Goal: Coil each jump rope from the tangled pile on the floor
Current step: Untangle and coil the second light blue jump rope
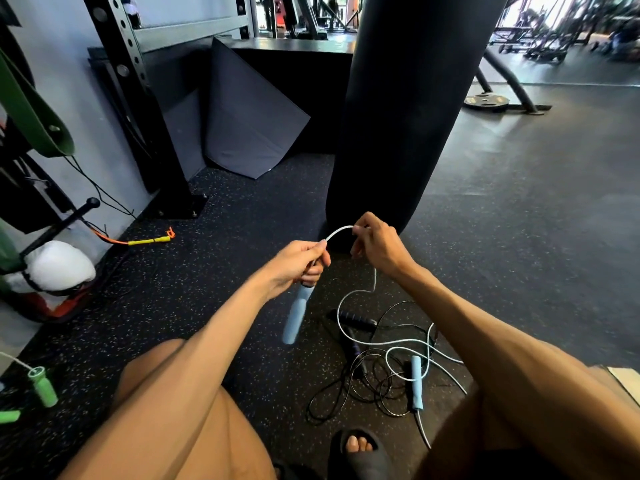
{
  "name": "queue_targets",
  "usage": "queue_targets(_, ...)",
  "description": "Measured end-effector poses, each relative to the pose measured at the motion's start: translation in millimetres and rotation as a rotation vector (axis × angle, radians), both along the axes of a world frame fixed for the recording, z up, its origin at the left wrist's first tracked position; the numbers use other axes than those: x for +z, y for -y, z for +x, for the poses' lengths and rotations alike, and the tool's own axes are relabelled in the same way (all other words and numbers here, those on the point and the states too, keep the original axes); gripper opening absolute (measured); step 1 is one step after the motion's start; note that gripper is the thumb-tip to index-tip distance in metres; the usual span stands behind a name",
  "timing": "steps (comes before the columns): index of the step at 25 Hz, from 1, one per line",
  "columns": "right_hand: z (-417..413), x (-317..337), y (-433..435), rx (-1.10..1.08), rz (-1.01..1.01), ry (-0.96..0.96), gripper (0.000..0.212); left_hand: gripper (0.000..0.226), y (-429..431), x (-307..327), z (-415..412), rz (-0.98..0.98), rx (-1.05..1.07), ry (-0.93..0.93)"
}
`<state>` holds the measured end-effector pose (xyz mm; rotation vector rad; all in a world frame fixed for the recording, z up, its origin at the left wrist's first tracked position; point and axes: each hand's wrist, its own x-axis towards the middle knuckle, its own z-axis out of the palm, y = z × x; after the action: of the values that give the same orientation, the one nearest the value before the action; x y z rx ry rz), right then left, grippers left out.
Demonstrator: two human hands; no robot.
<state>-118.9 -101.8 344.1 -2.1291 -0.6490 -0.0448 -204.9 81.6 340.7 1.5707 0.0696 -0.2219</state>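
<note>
Left grip (298, 262) clenched round the top of a pale blue handle (297, 318), right grip (377, 247) pinching the white rope (337, 232) just beyond it.
The rope arcs between my two grips above the floor (214, 271). From the right one it drops into a tangled pile (377, 372) between my knees. Its second blue handle (416, 382) lies there among thin black ropes (332, 393) and a black handle (356, 319). A black punching bag (398, 116) is just behind.
</note>
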Motion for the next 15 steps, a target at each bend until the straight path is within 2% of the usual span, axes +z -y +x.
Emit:
queue_targets(3,-2.0,-11.4,-3.0,0.038,-0.13,-0.146,0.012,0.033,0.4,10.3,0.2,-0.28,0.01,0.058)
queue_targets(7,-13.0,-34.9,-3.3,0.118,-0.456,-0.222,0.013,0.032,-10.3,19.5,3.5,-0.542,0.228,0.181)
queue_targets(10,-23.6,-32.7,-5.1,0.166,-0.437,-0.276,0.009,0.035,-25.5,19.2,9.5,-0.646,0.341,0.29)
queue_targets(12,-29.5,-25.1,-10.0,0.22,-0.369,-0.252,0.007,0.035,-31.8,15.5,12.8,-0.638,0.412,0.34)
queue_targets(15,-33.6,-17.3,-16.3,0.31,-0.338,-0.061,0.003,0.033,-37.0,10.1,16.2,-0.572,0.551,0.366)
